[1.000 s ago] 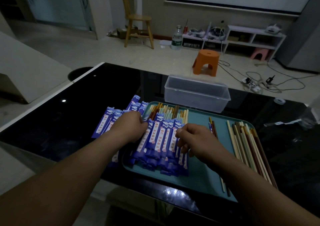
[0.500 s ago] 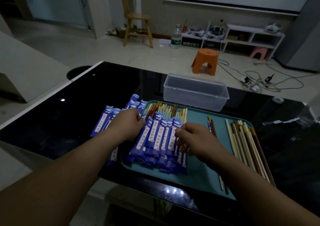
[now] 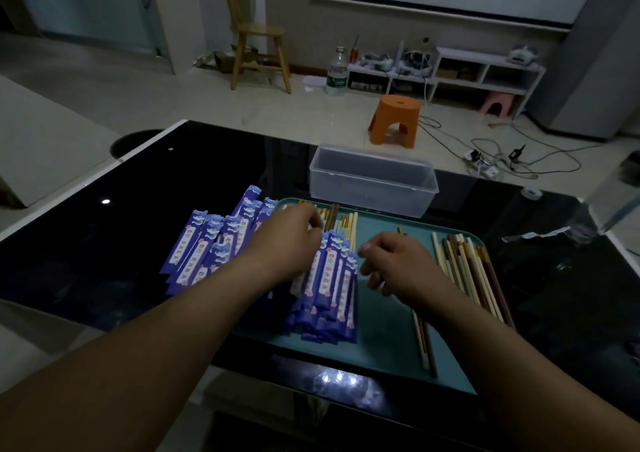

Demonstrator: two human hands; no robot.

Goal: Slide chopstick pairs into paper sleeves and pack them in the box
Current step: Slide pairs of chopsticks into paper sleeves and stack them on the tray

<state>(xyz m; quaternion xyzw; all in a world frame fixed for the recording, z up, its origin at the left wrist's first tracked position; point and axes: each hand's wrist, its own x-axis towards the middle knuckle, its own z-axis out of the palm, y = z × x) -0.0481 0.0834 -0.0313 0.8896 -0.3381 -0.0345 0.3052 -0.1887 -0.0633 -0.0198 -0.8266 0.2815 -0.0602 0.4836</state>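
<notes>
A teal tray (image 3: 381, 320) lies on the black glass table. A pile of chopsticks in blue paper sleeves (image 3: 329, 288) lies on its left half, their bare ends (image 3: 341, 221) pointing away from me. My left hand (image 3: 287, 240) lies over the pile, its fingers curled round the far ends of the sleeved chopsticks. My right hand (image 3: 394, 261) hovers just right of the pile with loosely curled fingers, holding nothing. A loose pair (image 3: 424, 340) lies beneath it. Bare chopsticks (image 3: 467, 271) lie along the tray's right side. More blue sleeves (image 3: 201, 247) lie left of the tray. The clear box (image 3: 372, 181) stands behind the tray with nothing inside.
A tape roll (image 3: 531, 192) and a clear plastic piece (image 3: 613, 202) lie on the table at the far right. Beyond the table, an orange stool (image 3: 396, 119) stands on the floor among cables. The table's near edge runs just below the tray.
My left hand has slid away from me to the far ends of the sleeved pile. My right hand has come off the pile's edge and shifted slightly right.
</notes>
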